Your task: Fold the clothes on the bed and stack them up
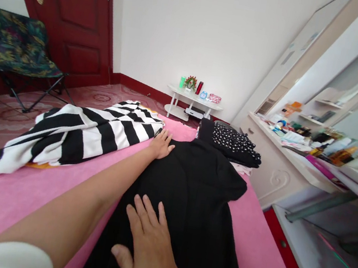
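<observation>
A black garment (pixel 192 177) lies spread over the pink bed cover (pixel 260 239), with a short sleeve reaching out to the right. My left hand (pixel 162 145) rests on its far left edge, fingers stretched forward. Nearer to me, my right hand (pixel 150 243) lies flat on the black cloth, fingers apart and thumb out to the left. Just left of my left hand is a black-and-white striped garment (pixel 96 134), loosely laid out with a bit of orange cloth under it. Neither hand grasps anything.
Folded clothes with a dotted black piece (pixel 233 138) on top sit at the far right of the bed. A dressing table (pixel 276 145) crowded with bottles stands on the right. Beyond are a low white table (pixel 195 96), a folding chair (pixel 22 44) and a red door (pixel 73 6).
</observation>
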### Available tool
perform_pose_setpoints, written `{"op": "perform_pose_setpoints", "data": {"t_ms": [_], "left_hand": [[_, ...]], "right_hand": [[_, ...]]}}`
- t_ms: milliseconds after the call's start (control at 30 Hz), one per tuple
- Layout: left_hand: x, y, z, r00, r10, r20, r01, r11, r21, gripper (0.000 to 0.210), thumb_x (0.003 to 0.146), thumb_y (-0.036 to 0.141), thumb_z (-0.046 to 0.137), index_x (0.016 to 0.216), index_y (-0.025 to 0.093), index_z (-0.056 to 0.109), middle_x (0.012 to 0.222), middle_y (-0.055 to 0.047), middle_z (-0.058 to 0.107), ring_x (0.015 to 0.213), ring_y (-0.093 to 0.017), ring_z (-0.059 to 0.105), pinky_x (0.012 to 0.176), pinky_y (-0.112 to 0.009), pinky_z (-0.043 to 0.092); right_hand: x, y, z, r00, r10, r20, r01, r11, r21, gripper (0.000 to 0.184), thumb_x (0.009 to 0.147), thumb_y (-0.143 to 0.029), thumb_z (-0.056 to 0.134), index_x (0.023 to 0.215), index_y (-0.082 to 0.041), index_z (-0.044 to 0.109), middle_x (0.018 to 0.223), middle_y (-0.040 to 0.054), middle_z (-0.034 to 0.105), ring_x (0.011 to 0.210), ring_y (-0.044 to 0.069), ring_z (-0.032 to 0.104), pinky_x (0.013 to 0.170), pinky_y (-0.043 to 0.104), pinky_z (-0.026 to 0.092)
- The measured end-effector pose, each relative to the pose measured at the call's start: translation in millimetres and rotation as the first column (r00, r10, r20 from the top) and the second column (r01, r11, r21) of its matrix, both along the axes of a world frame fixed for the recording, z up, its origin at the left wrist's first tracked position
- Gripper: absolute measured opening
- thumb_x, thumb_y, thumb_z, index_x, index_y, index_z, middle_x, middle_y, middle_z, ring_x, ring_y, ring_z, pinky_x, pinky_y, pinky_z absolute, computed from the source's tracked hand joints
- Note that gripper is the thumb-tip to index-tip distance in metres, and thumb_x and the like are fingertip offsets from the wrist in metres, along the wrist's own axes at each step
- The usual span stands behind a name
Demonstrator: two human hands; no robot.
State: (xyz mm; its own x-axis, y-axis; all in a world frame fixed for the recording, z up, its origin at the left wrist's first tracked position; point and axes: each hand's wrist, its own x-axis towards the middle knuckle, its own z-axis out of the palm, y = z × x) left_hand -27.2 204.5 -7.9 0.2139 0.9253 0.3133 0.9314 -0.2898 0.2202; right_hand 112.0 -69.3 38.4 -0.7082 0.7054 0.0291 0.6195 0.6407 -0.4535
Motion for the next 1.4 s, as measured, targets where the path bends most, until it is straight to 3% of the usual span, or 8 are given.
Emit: {"op": "perform_pose_setpoints", "data": {"t_ms": [233,400,600,833,1000,1067,1200,1400], "left_hand": [[1,-15,-3.5,1.0,0.031,0.0,-0.031,0.997,-0.069,0.068,0.092,0.056,0.024,0.146,0.014,0.028,0.155,-0.012,0.014,0.143,-0.033,0.002,0.113,-0.051,0.01],[-3,-67,-0.3,0.998,-0.034,-0.048,0.023,0.976,-0.218,0.075,0.091,0.062,0.021,0.148,0.012,0.021,0.155,-0.014,0.01,0.143,-0.031,0.004,0.113,-0.049,0.013],[-5,-139,1.5,0.991,-0.1,-0.088,0.083,0.98,-0.182,0.074,0.091,0.061,0.022,0.147,0.013,0.023,0.155,-0.016,0.014,0.143,-0.031,0.008,0.113,-0.047,0.014],[-18,-215,3.8,0.974,-0.21,-0.088,0.199,0.972,-0.126,0.071,0.09,0.063,0.026,0.146,0.019,0.028,0.156,-0.011,0.013,0.142,-0.031,0.009,0.114,-0.047,0.015],[-23,-258,11.5,0.953,-0.275,-0.128,0.262,0.959,-0.107,0.07,0.09,0.062,0.027,0.146,0.019,0.029,0.155,-0.011,0.015,0.143,-0.03,0.009,0.114,-0.047,0.017],[-19,-265,19.3,0.949,-0.27,-0.164,0.252,0.96,-0.122,0.068,0.091,0.059,0.03,0.144,0.016,0.034,0.153,-0.012,0.021,0.142,-0.03,0.012,0.114,-0.047,0.016],[3,-267,34.9,0.955,-0.198,-0.222,0.165,0.974,-0.158,0.06,0.089,0.047,0.041,0.133,0.007,0.048,0.148,-0.019,0.032,0.138,-0.033,0.025,0.113,-0.048,0.018],[30,-262,25.0,0.97,-0.217,-0.11,0.206,0.972,-0.11,0.063,0.092,0.053,0.034,0.143,0.015,0.036,0.152,-0.015,0.023,0.141,-0.032,0.016,0.113,-0.049,0.017]], "right_hand": [[2,-4,5.7,0.999,-0.038,-0.028,0.039,0.999,0.003,0.061,0.091,-0.053,0.042,0.144,-0.025,0.03,0.155,0.0033,0.02,0.143,0.021,0.012,0.116,0.049,0.004],[0,-7,5.6,0.998,-0.052,-0.027,0.054,0.996,0.068,0.058,0.091,-0.054,0.041,0.141,-0.023,0.035,0.153,0.0055,0.027,0.142,0.021,0.015,0.116,0.049,0.007],[3,-18,7.2,0.998,-0.061,0.017,0.059,0.996,0.073,0.054,0.093,-0.049,0.04,0.141,-0.024,0.035,0.153,0.0049,0.026,0.142,0.021,0.014,0.115,0.05,0.009],[55,-102,22.3,0.992,-0.021,0.121,0.023,1.0,-0.015,0.058,0.094,-0.044,0.041,0.147,-0.029,0.022,0.157,0.0029,0.011,0.143,0.025,0.004,0.114,0.052,0.012],[114,-143,16.9,0.992,-0.093,0.081,0.09,0.995,0.045,0.045,0.095,-0.028,0.041,0.14,-0.032,0.037,0.152,0.0002,0.028,0.138,0.018,0.027,0.112,0.038,0.028],[140,-141,10.1,0.958,-0.285,0.033,0.276,0.948,0.158,0.033,0.093,-0.025,0.042,0.125,-0.028,0.052,0.14,0.004,0.045,0.128,0.019,0.043,0.105,0.035,0.038],[181,-131,0.1,0.741,-0.668,0.064,0.621,0.719,0.312,0.03,0.084,-0.039,0.057,0.106,-0.018,0.055,0.106,0.0107,0.062,0.1,0.026,0.06,0.084,0.039,0.049],[197,-130,2.0,0.662,-0.708,0.246,0.639,0.704,0.309,0.009,0.085,-0.028,0.046,0.088,-0.023,0.052,0.082,0.0022,0.064,0.07,0.02,0.063,0.059,0.029,0.04]]}}
